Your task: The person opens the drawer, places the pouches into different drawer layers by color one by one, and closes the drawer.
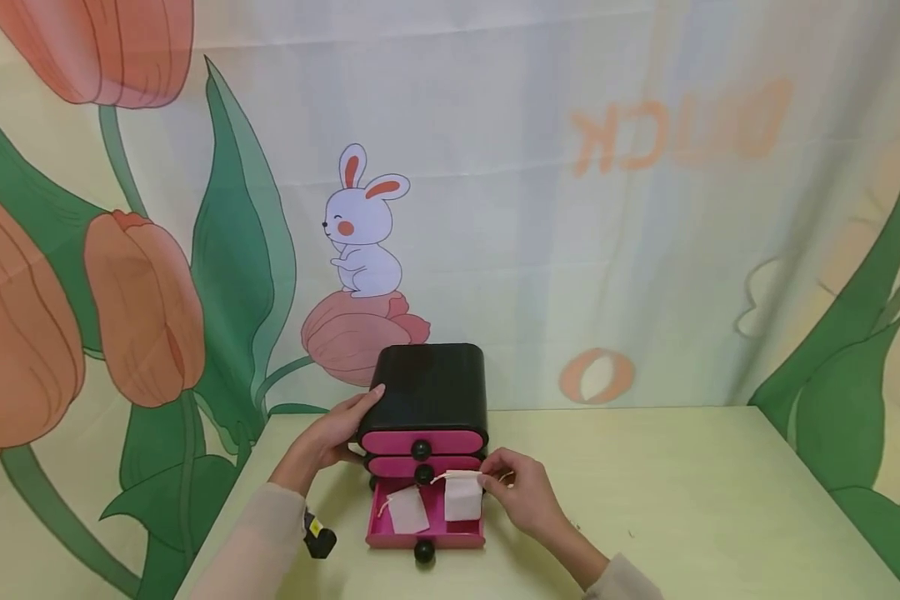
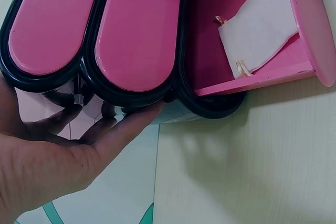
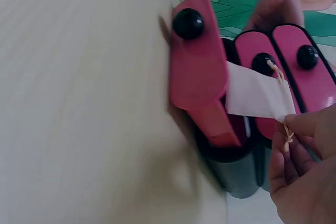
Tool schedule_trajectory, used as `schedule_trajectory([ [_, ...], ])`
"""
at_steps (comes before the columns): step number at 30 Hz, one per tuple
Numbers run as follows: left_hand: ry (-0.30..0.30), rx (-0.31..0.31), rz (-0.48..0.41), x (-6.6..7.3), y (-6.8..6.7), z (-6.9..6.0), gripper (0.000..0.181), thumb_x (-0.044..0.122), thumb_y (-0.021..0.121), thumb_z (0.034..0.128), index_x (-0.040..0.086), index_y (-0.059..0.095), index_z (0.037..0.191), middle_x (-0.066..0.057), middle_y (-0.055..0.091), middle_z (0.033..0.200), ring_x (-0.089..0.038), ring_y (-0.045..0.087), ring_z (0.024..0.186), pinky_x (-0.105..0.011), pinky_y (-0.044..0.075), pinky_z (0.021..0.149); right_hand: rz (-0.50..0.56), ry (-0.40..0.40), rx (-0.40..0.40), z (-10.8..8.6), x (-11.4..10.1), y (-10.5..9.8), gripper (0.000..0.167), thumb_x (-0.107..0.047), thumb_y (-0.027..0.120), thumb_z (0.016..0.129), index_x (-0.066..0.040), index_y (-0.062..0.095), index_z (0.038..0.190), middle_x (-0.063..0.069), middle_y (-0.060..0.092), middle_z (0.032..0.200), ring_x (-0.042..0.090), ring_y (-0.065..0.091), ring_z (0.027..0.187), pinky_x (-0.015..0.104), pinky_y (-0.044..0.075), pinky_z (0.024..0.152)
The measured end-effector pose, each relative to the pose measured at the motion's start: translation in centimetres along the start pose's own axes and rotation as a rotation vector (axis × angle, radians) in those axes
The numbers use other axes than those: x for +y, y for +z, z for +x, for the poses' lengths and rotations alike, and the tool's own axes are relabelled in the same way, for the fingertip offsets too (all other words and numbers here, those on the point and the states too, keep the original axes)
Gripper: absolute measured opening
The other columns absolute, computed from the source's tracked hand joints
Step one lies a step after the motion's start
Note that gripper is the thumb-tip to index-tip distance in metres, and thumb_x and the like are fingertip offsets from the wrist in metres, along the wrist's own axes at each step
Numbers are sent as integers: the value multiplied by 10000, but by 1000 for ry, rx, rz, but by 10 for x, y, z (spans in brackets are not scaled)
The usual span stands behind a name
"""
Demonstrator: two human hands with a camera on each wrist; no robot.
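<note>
A small black drawer cabinet [image 1: 431, 385] with pink drawer fronts and round black knobs stands on the table. My left hand [image 1: 337, 429] grips its left side, thumb near the top edge and fingers against the side wall [image 2: 79, 145]. The bottom drawer [image 1: 390, 542] is pulled out. One white drawstring pouch [image 1: 407, 511] lies in its left part. Between thumb and fingers, my right hand [image 1: 521, 492] pinches a second drawstring pouch [image 1: 462, 500] by its top corner near the cord; the pouch [image 3: 254, 94] hangs over the drawer's right part.
The two upper drawers [image 1: 397, 442] are closed. A black object with a yellow mark [image 1: 318, 537] is by the left wrist. The pale table [image 1: 645, 500] extends right, with tiny specks on it. Behind stands a printed curtain [image 1: 525, 250] with tulips and a rabbit.
</note>
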State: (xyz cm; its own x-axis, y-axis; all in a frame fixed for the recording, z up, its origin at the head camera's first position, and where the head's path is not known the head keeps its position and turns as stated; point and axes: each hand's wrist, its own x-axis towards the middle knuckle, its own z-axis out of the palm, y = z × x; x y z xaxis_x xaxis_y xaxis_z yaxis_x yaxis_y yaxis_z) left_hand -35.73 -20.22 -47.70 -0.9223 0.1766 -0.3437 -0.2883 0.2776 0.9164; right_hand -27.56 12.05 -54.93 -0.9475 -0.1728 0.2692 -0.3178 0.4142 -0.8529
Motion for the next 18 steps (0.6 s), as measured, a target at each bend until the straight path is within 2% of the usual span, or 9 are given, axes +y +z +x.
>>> schedule_trajectory([
  [5, 9, -20, 3, 4, 1, 4, 1065, 789, 585, 927, 89, 254, 1658, -270, 541, 1481, -481, 560, 1307, -708, 557, 905, 23, 16, 12, -3, 3, 10, 109, -51, 792, 944, -118, 720, 898, -57, 684, 819, 131, 623, 809, 234, 513, 689],
  [11, -1, -6, -6, 3, 0, 5, 1056, 788, 581, 931, 94, 254, 1656, -275, 529, 1493, -494, 546, 1323, -716, 545, 919, 22, 5, -64, -2, 4, 15, 67, -103, 813, 937, -105, 751, 960, -59, 709, 862, 147, 635, 839, 245, 513, 682],
  [15, 2, -7, -3, 1, 0, 3, 1078, 794, 591, 919, 83, 250, 1655, -282, 519, 1498, -493, 549, 1316, -714, 552, 907, -18, -2, -47, -7, 1, 13, 114, -117, 827, 929, -89, 760, 1017, -77, 709, 898, 139, 643, 867, 243, 524, 679],
  [18, 0, -4, -1, -1, 0, 0, 1086, 794, 600, 913, 88, 248, 1660, -280, 518, 1505, -486, 559, 1309, -708, 562, 893, 5, 7, -42, -15, -7, 11, 122, -134, 813, 945, -77, 750, 1033, -64, 711, 900, 133, 649, 850, 239, 538, 676],
])
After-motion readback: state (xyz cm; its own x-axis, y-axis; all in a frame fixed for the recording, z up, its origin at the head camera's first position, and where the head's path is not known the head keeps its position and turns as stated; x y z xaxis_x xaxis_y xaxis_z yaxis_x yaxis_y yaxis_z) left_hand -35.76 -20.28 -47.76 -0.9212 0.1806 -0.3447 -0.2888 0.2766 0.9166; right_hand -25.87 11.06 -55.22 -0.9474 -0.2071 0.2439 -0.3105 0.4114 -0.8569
